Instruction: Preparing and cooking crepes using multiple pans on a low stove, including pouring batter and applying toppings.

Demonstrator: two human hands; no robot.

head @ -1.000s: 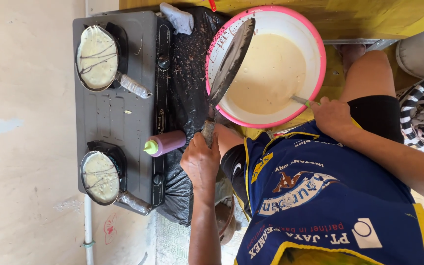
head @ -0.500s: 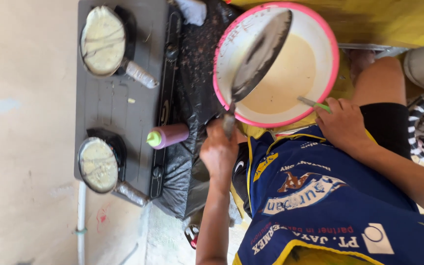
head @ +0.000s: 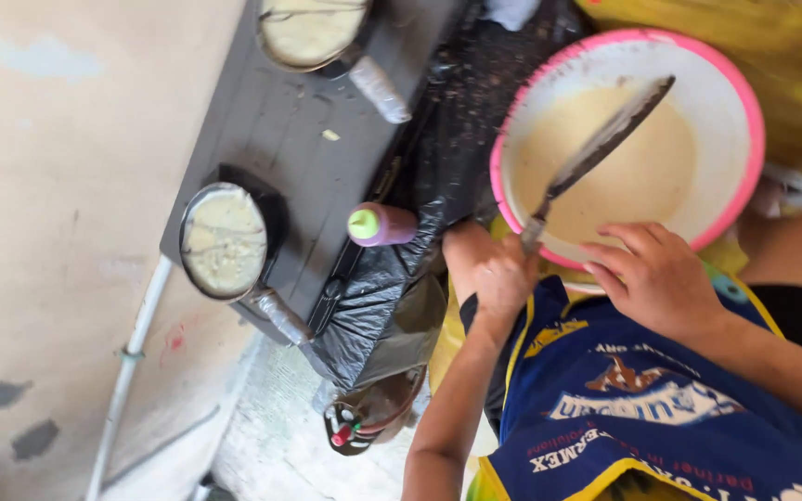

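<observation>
The long flat spatula (head: 596, 153), coated in pale batter, lies slanted across the pink-rimmed basin (head: 752, 139), its blade reaching over the pool of cream-coloured batter (head: 642, 176) toward the far rim and its handle end clasped in the left hand (head: 494, 274) at the near edge, a hold that keeps any drips falling back into the basin. The right hand (head: 656, 278) rests loosely curled on the near rim just beside it, fingers bent over the edge as if to steady the basin; it holds nothing that can be made out. The basin sits against the person's blue and yellow apron (head: 642, 408), close to the lap. Just beyond it, black plastic sheeting (head: 392, 288) drapes the edge of a dark two-burner stove (head: 280, 130), a purple bottle with a green cap (head: 381, 224) lying on its side at the seam. Two small black pans (head: 225, 239) on the stove each carry a round of pale batter, handles pointing toward the person. Compared with half a second earlier, the view has swung nearer and tilted, the far pan now cut by the top edge, and the right hand has shifted along the rim closer to the left.
</observation>
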